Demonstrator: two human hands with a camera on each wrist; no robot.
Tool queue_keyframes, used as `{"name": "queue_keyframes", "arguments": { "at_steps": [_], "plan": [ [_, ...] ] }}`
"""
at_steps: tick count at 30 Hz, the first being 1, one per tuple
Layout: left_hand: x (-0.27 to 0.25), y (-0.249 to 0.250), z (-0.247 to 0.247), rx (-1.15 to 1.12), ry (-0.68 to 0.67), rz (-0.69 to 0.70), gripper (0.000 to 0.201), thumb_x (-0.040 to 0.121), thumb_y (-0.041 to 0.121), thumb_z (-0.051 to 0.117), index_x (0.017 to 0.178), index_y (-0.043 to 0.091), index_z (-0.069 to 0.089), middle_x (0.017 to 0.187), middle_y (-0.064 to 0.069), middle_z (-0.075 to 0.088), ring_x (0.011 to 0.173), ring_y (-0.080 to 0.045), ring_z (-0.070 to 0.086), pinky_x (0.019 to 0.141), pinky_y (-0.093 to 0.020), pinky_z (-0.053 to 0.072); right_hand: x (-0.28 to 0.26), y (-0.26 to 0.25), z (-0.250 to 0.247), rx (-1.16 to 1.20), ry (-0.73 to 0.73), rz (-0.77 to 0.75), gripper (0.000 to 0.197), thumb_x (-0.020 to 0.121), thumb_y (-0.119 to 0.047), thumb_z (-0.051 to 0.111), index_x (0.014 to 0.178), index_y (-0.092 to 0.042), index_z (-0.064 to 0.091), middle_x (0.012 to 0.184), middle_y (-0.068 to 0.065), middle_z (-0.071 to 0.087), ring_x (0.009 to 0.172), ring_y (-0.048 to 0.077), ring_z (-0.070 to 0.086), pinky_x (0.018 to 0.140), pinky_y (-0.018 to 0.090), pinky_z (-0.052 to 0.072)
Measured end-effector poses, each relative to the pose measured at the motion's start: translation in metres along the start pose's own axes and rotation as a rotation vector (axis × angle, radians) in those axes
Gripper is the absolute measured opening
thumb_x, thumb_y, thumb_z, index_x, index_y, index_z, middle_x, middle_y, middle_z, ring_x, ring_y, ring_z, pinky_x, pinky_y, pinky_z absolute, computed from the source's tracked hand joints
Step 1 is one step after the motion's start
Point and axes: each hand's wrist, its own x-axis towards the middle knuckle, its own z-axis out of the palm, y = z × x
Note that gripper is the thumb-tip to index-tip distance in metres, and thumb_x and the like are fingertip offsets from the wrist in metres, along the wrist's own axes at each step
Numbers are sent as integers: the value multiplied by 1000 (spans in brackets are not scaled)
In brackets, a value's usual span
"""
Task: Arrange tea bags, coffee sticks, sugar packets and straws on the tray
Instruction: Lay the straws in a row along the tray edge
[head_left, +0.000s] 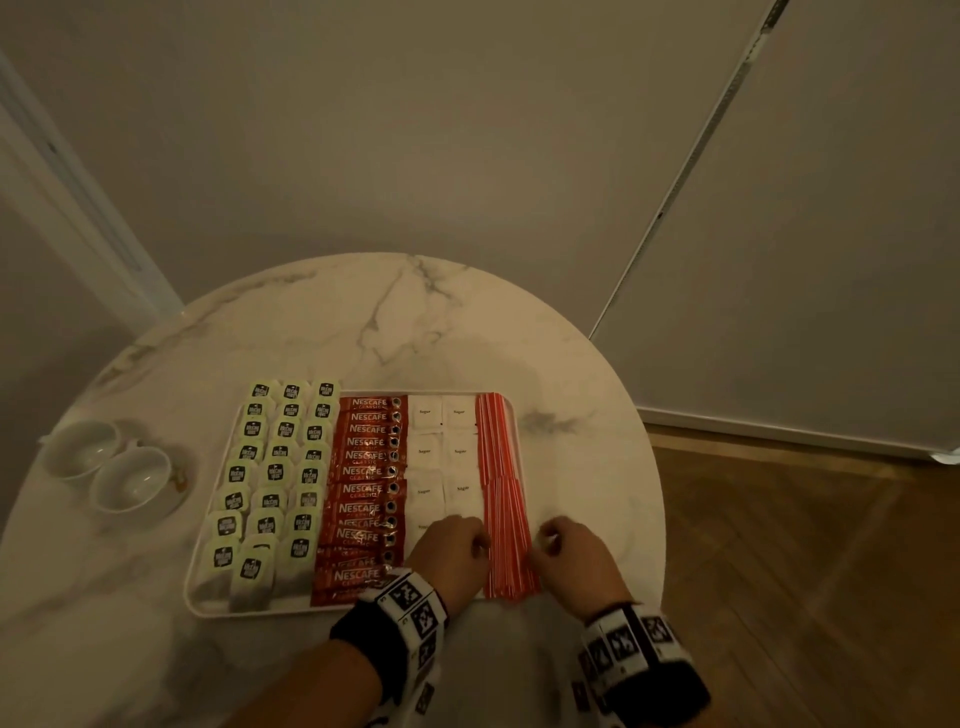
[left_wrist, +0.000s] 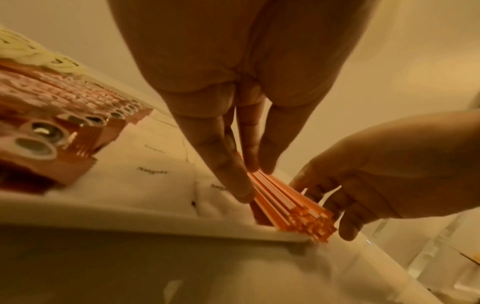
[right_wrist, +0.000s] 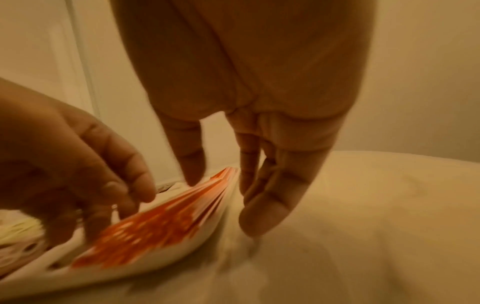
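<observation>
A white tray (head_left: 201, 605) on the round marble table (head_left: 363, 322) holds four groups side by side. From left to right they are pale green tea bags (head_left: 270, 473), red coffee sticks (head_left: 363, 488), white sugar packets (head_left: 441, 452) and red-and-white straws (head_left: 506, 499). My left hand (head_left: 467, 543) has straight fingers (left_wrist: 233, 181) pressed on the left side of the straws (left_wrist: 285, 203). My right hand (head_left: 545, 543) touches the right side of the bundle (right_wrist: 161, 226) with relaxed fingers (right_wrist: 259, 218). Neither hand holds anything.
Two white cups (head_left: 83, 449) (head_left: 132, 478) stand on the table left of the tray. Bare marble lies behind and to the right of the tray. The table edge is close on the right, with wooden floor (head_left: 805, 571) beyond and walls behind.
</observation>
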Motion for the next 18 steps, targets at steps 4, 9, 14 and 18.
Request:
{"name": "queue_keyframes", "arguments": {
  "at_steps": [4, 9, 14, 18],
  "plan": [
    [-12, 0, 9, 26, -109, 62, 68, 73, 41, 76, 127, 25, 38, 119, 6, 45, 103, -9, 50, 90, -23, 46, -23, 10, 3, -145, -146, -167, 116, 66, -41, 83, 152, -26, 7, 142, -4, 28, 131, 15, 35, 110, 32, 35],
    [-16, -3, 27, 138, -97, 84, 83, 72, 42, 76, 136, 26, 26, 130, 3, 44, 117, -14, 48, 99, -31, 45, -20, 15, 3, -113, -166, -188, 106, 71, -25, 82, 151, -24, 13, 145, -3, 39, 130, 13, 44, 108, 30, 37],
    [-15, 1, 29, 117, -57, 108, 70, 84, 43, 65, 138, 21, 26, 125, -2, 51, 110, -15, 54, 91, -23, 46, -14, 12, 7, -42, -162, -241, 82, 83, -32, 71, 147, -27, 21, 116, -2, 66, 99, 9, 64, 93, 26, 51],
    [-14, 4, 30, 82, -56, 103, 61, 86, 46, 61, 135, 23, 31, 123, -2, 53, 107, -15, 57, 90, -24, 48, -10, 8, 7, -103, -150, -270, 78, 88, -34, 65, 149, -22, 17, 110, 1, 68, 95, 13, 66, 89, 27, 52]
  ]
}}
